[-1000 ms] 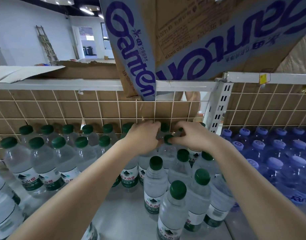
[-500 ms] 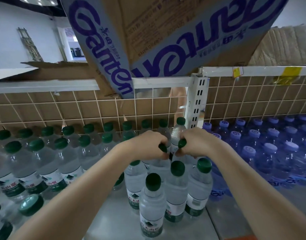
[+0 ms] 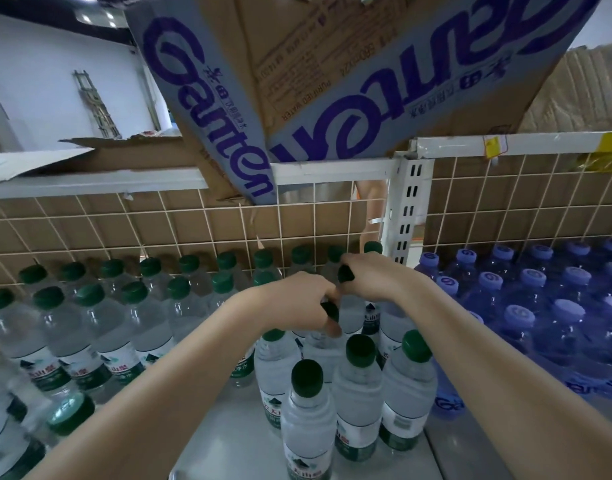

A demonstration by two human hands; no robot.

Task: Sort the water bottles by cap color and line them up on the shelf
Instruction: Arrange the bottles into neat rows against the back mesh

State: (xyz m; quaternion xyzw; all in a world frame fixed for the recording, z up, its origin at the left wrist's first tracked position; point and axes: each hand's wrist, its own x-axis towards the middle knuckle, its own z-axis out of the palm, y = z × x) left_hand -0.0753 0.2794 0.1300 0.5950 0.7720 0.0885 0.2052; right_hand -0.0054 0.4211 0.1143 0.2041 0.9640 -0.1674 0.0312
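Mid-placement: my left hand [image 3: 297, 301] and right hand [image 3: 373, 278] each pinch a green-cap bottle [image 3: 346, 273] by the neck, fingers curled, above the far-right end of the green rows on the shelf [image 3: 235, 441]; next, seat both upright beside the post [image 3: 406, 209].

Clear glossy plastic bottles [image 3: 356, 393] with matt green caps [image 3: 307, 373] stand under a rough brown cardboard box [image 3: 297, 64].

Printed cardboard box [image 3: 332, 81] overhead — ladder [image 3: 96, 105], wire grid [image 3: 124, 230]
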